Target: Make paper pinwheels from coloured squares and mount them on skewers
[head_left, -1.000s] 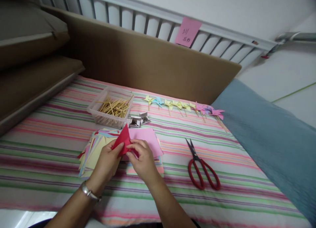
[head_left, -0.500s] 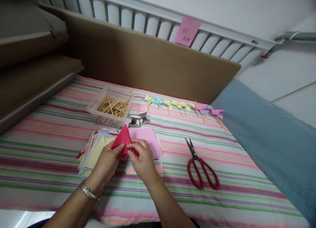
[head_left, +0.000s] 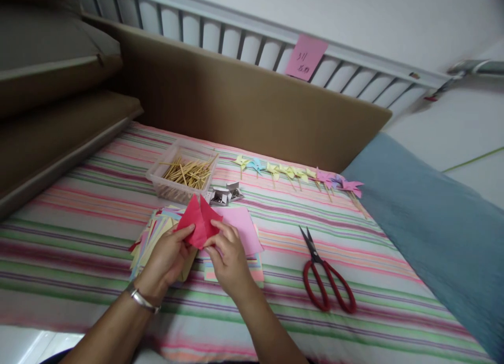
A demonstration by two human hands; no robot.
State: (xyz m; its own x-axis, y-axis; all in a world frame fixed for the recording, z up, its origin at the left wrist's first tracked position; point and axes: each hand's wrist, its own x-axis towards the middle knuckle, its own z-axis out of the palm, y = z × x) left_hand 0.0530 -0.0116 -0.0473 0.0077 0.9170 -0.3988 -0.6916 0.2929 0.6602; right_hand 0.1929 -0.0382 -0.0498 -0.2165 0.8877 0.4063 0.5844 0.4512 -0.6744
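Observation:
A creased sheet of red paper (head_left: 199,221) is held between both hands above stacks of coloured paper. My left hand (head_left: 170,252) pinches its left side, thumb on top and the other fingers underneath. My right hand (head_left: 226,253) grips the lower right edge with thumb and fingers. Under and beside the left hand lies a fanned pile of pastel paper squares (head_left: 151,240). Behind the right hand, a pink sheet (head_left: 242,227) rests on another paper stack. Scissors with red handles (head_left: 325,277) lie to the right, blades slightly apart.
A clear plastic box (head_left: 175,190) of thin wooden sticks stands behind the paper. Beside it are small open boxes (head_left: 226,195) of tiny metal pieces. Paper pinwheels (head_left: 291,174) line the back of the striped cloth (head_left: 275,311). A cardboard sheet (head_left: 252,99) leans behind.
The red paper has gone from folded into a triangle to mostly opened out, with a crease down its middle. The right hand has shifted to its lower right edge. The view has moved slightly.

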